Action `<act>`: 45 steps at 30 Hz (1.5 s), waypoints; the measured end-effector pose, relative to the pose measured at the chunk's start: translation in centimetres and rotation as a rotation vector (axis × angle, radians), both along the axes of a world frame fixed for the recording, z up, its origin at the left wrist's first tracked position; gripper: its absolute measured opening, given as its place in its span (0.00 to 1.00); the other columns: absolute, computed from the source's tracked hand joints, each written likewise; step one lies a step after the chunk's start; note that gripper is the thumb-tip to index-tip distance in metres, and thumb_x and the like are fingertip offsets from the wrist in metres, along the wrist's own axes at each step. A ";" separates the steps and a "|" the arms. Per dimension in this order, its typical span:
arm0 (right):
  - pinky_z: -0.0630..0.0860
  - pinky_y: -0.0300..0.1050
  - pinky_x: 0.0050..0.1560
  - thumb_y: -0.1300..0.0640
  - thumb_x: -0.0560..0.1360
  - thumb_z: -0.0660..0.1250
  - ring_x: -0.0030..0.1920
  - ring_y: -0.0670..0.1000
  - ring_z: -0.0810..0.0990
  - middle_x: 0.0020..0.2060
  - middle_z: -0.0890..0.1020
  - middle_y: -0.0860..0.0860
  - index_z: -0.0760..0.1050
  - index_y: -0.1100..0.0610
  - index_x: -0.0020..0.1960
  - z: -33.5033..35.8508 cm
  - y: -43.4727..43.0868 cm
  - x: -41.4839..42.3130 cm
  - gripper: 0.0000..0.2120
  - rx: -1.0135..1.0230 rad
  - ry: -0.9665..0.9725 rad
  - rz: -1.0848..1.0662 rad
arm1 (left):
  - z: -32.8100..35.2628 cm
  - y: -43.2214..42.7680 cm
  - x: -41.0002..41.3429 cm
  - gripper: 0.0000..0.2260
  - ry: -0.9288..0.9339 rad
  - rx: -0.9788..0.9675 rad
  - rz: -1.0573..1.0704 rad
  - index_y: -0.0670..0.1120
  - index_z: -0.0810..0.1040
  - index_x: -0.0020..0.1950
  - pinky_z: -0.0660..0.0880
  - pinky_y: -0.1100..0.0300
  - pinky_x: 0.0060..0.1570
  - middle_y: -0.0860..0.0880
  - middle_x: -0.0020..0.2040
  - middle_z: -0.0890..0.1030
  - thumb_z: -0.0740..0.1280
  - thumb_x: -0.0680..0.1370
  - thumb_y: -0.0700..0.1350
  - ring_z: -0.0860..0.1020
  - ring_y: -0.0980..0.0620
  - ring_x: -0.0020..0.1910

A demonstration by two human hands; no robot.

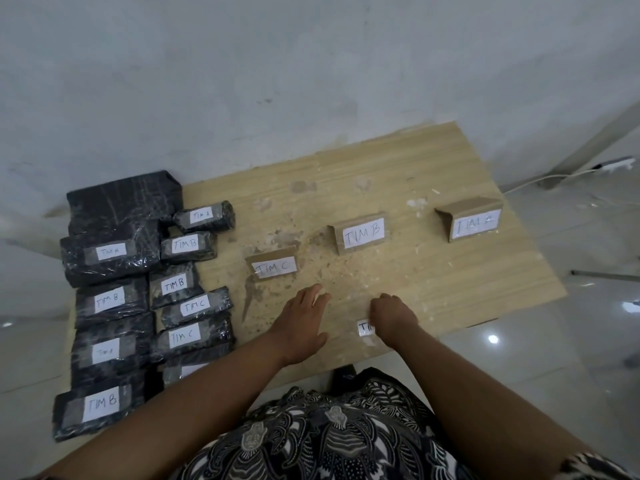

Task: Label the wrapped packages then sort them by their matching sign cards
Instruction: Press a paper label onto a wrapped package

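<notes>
Several black wrapped packages (114,261) with white labels reading TIM A, TIM B or TIM C lie stacked at the left of the wooden board (433,278). Three cardboard sign cards stand on the board: TIM C (273,266), TIM B (362,235) and TIM A (474,223). My left hand (301,323) lies flat on the board below the TIM C card, fingers straight. My right hand (393,315) has curled fingers pressed down on the board. A loose white label (365,328) lies beside it, partly hidden by the hand.
The board sits on a glossy tiled floor against a white wall. A large unlabelled black package (121,199) lies at the back left. A white cable and power strip (613,165) run along the floor at the right. The board's surface is scuffed.
</notes>
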State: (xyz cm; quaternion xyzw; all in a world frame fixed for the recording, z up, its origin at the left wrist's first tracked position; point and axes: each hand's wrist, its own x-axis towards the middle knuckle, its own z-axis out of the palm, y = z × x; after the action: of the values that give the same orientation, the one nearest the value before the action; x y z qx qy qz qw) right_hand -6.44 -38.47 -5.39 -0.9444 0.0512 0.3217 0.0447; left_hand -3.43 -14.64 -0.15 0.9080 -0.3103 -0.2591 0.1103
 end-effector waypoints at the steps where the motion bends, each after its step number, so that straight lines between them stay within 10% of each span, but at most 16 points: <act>1: 0.78 0.52 0.60 0.60 0.81 0.67 0.64 0.58 0.78 0.63 0.79 0.55 0.77 0.56 0.64 0.2 -0.1 0.2 0.12 -0.007 0.011 -0.008 | 0.2 0.2 0.2 0.36 0.001 -0.004 0.006 0.47 0.55 0.83 0.59 0.45 0.78 0.45 0.83 0.50 0.67 0.80 0.55 0.51 0.44 0.82; 16: 0.77 0.49 0.53 0.50 0.80 0.71 0.58 0.57 0.82 0.56 0.83 0.53 0.77 0.53 0.58 6.4 6.6 6.1 0.10 0.084 -0.169 -0.109 | 0.3 6.1 2.9 0.28 0.121 -0.087 0.356 0.49 0.66 0.77 0.69 0.45 0.70 0.47 0.75 0.66 0.66 0.80 0.59 0.66 0.43 0.72; 24: 0.76 0.48 0.47 0.47 0.80 0.70 0.55 0.49 0.77 0.51 0.82 0.45 0.78 0.45 0.50 9.3 15.5 9.1 0.03 0.380 -0.468 -0.023 | 4.0 8.2 4.8 0.27 0.589 -0.582 1.087 0.47 0.83 0.58 0.73 0.56 0.44 0.49 0.51 0.86 0.55 0.83 0.67 0.83 0.50 0.49; 33: 0.77 0.49 0.50 0.51 0.77 0.70 0.56 0.51 0.75 0.52 0.78 0.45 0.81 0.44 0.54 10.2 22.0 10.3 0.06 0.429 -0.529 0.243 | 4.0 15.2 6.3 0.13 0.425 -0.683 1.267 0.47 0.85 0.54 0.81 0.49 0.48 0.48 0.47 0.87 0.66 0.83 0.54 0.84 0.48 0.46; 40: 0.77 0.46 0.57 0.47 0.77 0.75 0.58 0.50 0.78 0.60 0.76 0.49 0.66 0.48 0.75 11.1 28.4 11.9 0.30 0.803 -0.341 -0.516 | 4.7 20.5 7.6 0.10 0.368 -0.863 1.325 0.46 0.84 0.55 0.78 0.58 0.41 0.50 0.48 0.86 0.72 0.81 0.52 0.85 0.51 0.46; 45: 0.76 0.41 0.42 0.50 0.79 0.75 0.39 0.47 0.84 0.40 0.87 0.48 0.84 0.55 0.47 11.3 31.7 13.2 0.09 0.819 -0.327 -0.587 | 4.9 24.7 8.2 0.10 0.297 -0.857 1.331 0.45 0.85 0.53 0.79 0.62 0.38 0.50 0.44 0.87 0.72 0.81 0.51 0.86 0.50 0.43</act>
State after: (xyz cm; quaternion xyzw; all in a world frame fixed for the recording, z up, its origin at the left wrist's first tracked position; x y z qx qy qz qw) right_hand 6.79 -6.81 5.89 -0.8334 0.1759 0.1379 0.5054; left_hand 4.81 10.04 4.77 0.7372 0.2414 -0.1154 0.6204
